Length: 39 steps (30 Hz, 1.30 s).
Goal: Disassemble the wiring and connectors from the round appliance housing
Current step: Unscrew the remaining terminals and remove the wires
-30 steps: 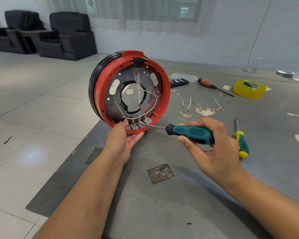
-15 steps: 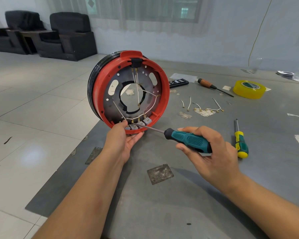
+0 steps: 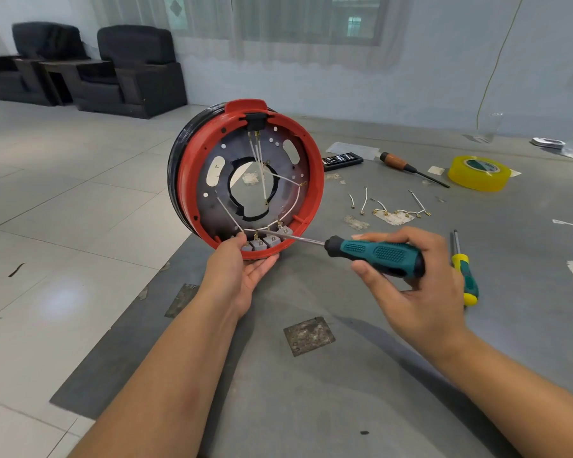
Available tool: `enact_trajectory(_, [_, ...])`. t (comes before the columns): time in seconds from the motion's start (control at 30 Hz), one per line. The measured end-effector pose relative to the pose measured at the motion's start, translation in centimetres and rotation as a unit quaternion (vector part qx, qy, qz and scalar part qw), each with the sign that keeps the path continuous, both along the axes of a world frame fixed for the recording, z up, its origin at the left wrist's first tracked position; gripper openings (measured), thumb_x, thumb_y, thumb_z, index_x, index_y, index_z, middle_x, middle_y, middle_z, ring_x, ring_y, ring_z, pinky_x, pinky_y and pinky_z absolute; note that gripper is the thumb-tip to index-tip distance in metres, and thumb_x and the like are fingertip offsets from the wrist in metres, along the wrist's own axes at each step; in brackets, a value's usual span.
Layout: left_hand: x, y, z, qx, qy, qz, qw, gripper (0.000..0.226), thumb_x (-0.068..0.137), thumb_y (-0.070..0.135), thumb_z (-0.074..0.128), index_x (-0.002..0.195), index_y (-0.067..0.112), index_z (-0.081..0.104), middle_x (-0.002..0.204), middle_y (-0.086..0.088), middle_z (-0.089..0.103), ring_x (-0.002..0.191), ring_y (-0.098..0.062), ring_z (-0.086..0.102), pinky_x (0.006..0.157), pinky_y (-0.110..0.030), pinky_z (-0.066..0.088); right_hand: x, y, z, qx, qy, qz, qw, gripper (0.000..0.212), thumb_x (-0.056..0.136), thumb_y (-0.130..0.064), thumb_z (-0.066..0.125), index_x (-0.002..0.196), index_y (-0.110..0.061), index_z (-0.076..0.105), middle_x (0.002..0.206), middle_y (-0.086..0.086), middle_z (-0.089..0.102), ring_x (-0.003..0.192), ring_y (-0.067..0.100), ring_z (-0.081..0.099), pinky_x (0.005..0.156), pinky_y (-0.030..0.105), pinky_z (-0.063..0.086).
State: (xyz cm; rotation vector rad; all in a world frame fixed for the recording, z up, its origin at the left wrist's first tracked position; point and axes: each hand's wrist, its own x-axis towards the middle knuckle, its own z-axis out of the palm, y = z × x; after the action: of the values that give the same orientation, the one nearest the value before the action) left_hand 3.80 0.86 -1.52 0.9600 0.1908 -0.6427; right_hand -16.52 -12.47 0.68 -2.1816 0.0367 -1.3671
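Note:
The round red housing [image 3: 315, 180] stands on edge at the grey table's left corner, its open side facing me. White wires [image 3: 262, 170] run across its dark inner plate to grey connector blocks [image 3: 266, 242] at the bottom rim. My left hand [image 3: 242, 269] grips that bottom rim from below, thumb inside by the connectors. My right hand [image 3: 414, 285] grips a teal-handled screwdriver [image 3: 374, 254]; its tip reaches the wire terminals just above the connector blocks.
Several removed wire pieces [image 3: 394, 209] lie on the grey table [image 3: 344, 391] behind my right hand. A yellow-green screwdriver [image 3: 464, 272], a wooden-handled tool [image 3: 407, 168], a yellow tape roll [image 3: 478, 173] and a black bit case [image 3: 343, 159] lie further right and back. Tiled floor drops off left.
The housing shifted slightly left, and the screwdriver handle dropped a little so the shaft angles up toward the terminals. My left hand keeps its hold on the bottom rim.

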Motion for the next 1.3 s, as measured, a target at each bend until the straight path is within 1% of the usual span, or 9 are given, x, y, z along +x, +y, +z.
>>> enact_trajectory(0.13, [0.1, -0.1, -0.3, 0.007, -0.003, 0.004, 1.0, 0.021, 0.109, 0.017, 0.057, 0.127, 0.007, 0.058, 0.116, -0.021, 0.075, 0.091, -0.031, 0.08, 0.078, -0.04, 0.067, 0.0, 0.1, 0.4, 0.055, -0.005, -0.023, 0.998, 0.047, 0.083, -0.034, 0.078, 0.118, -0.03, 0.046, 0.113, -0.046, 0.054, 0.106, -0.015, 0.059, 0.079, 0.006, 0.052])
enact_trajectory(0.27, [0.2, 0.0, -0.4, 0.002, -0.005, 0.004, 1.0, 0.012, 0.109, 0.016, 0.056, 0.119, 0.013, 0.061, 0.121, -0.021, 0.074, 0.095, -0.031, 0.079, 0.08, -0.039, 0.067, 0.3, -0.2, 0.9, 0.07, 0.011, -0.035, 0.997, 0.045, 0.082, -0.038, 0.076, 0.115, -0.037, 0.045, 0.11, -0.045, 0.054, 0.102, -0.012, 0.061, 0.078, 0.009, 0.054])
enact_trajectory(0.37, [0.3, 0.0, -0.6, -0.001, -0.009, 0.003, 1.0, 0.024, 0.109, 0.016, 0.056, 0.132, 0.01, 0.059, 0.121, -0.02, 0.074, 0.092, -0.03, 0.08, 0.081, -0.04, 0.067, 0.5, -0.4, 1.3, 0.064, 0.038, -0.037, 0.997, 0.044, 0.082, -0.047, 0.073, 0.114, -0.042, 0.043, 0.108, -0.045, 0.053, 0.103, -0.013, 0.06, 0.076, 0.007, 0.053])
enact_trajectory(0.47, [0.3, 0.0, -0.5, -0.004, -0.008, 0.003, 1.0, 0.026, 0.109, 0.017, 0.056, 0.135, 0.011, 0.058, 0.119, -0.02, 0.075, 0.094, -0.031, 0.08, 0.086, -0.042, 0.066, 0.8, -0.5, 2.0, 0.061, 0.052, -0.027, 0.996, 0.044, 0.082, -0.045, 0.075, 0.112, -0.042, 0.043, 0.102, -0.032, 0.061, 0.101, -0.011, 0.062, 0.074, 0.006, 0.053])
enact_trajectory(0.6, [0.2, 0.1, -0.3, -0.005, 0.0, 0.007, 1.0, 0.01, 0.109, 0.017, 0.056, 0.118, 0.017, 0.061, 0.118, -0.018, 0.074, 0.097, -0.031, 0.078, 0.094, -0.045, 0.063, 1.7, -0.7, 3.8, 0.051, 0.055, -0.006, 0.997, 0.043, 0.084, -0.036, 0.079, 0.112, -0.038, 0.046, 0.099, -0.014, 0.062, 0.093, -0.005, 0.067, 0.071, 0.006, 0.053])
enact_trajectory(0.9, [-0.1, 0.0, -0.1, -0.001, -0.005, 0.003, 1.0, 0.023, 0.11, 0.019, 0.055, 0.132, 0.016, 0.056, 0.12, -0.017, 0.072, 0.099, -0.029, 0.077, 0.084, -0.039, 0.065, 3.2, -1.4, 6.1, 0.048, 0.058, 0.01, 0.997, 0.043, 0.085, -0.031, 0.082, 0.11, -0.034, 0.047, 0.097, -0.019, 0.061, 0.087, 0.002, 0.07, 0.067, 0.013, 0.057])
enact_trajectory(1.03, [-0.2, 0.0, 0.0, 0.007, -0.008, -0.002, 1.0, 0.02, 0.11, 0.021, 0.055, 0.129, 0.014, 0.054, 0.119, -0.016, 0.073, 0.098, -0.027, 0.078, 0.08, -0.038, 0.066, 3.6, -1.6, 6.6, 0.052, 0.067, 0.011, 0.996, 0.041, 0.084, -0.034, 0.081, 0.108, -0.032, 0.048, 0.088, -0.017, 0.063, 0.078, 0.008, 0.072, 0.064, 0.017, 0.057])
enact_trajectory(1.2, [-0.1, 0.0, 0.1, 0.015, -0.007, 0.001, 1.0, 0.015, 0.109, 0.022, 0.058, 0.121, 0.015, 0.053, 0.111, -0.015, 0.074, 0.096, -0.027, 0.079, 0.08, -0.039, 0.067, 4.2, -1.7, 8.2, 0.033, 0.101, -0.001, 0.994, 0.042, 0.084, -0.035, 0.082, 0.108, -0.03, 0.047, 0.096, -0.008, 0.064, 0.082, 0.007, 0.071, 0.062, 0.018, 0.057])
enact_trajectory(1.3, [-0.1, 0.0, 0.0, 0.015, -0.009, 0.003, 1.0, 0.015, 0.109, 0.026, 0.059, 0.119, 0.014, 0.054, 0.11, -0.014, 0.075, 0.094, -0.027, 0.079, 0.08, -0.04, 0.067, 4.6, -1.6, 9.4, 0.023, 0.139, -0.016, 0.99, 0.042, 0.083, -0.042, 0.079, 0.106, -0.031, 0.046, 0.093, -0.006, 0.067, 0.08, 0.013, 0.073, 0.069, 0.035, 0.062])
